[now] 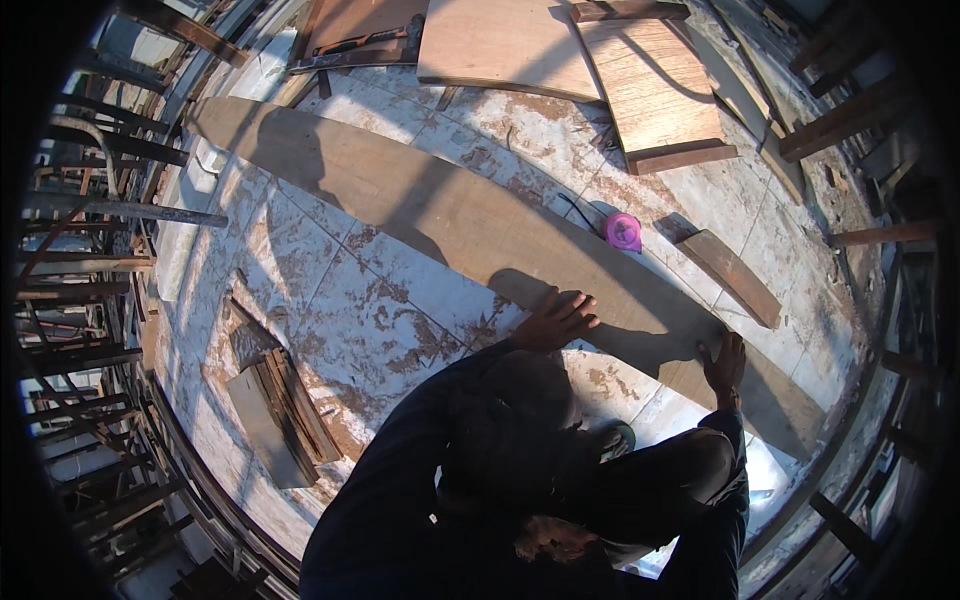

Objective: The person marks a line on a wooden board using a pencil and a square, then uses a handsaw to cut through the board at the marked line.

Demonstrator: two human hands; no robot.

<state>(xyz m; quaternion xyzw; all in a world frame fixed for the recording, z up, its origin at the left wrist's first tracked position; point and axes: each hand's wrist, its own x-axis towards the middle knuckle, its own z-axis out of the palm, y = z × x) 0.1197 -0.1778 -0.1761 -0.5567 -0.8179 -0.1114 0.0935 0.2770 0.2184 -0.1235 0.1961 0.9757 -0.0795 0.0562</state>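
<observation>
A long brown wooden board (430, 195) lies slantwise across the tiled floor, from the far left to the near right. My left hand (555, 318) rests on its near edge, fingers apart. Farther right, my right hand (723, 366) lies on the same board with the thumb held away from the fingers. Neither hand has anything lifted. Just past the board's far edge is a pink tape measure (622, 232), and a short wooden block (728, 277) sits to its right. Shadows fall over parts of the board.
At the back lie a pale plywood sheet (508, 48) and a wooden panel with end battens (655, 95). A hammer (365, 40) with an orange and black handle rests at the far left of them. Wood offcuts (283, 415) are stacked at the near left. Sawdust and scraps litter the tiles.
</observation>
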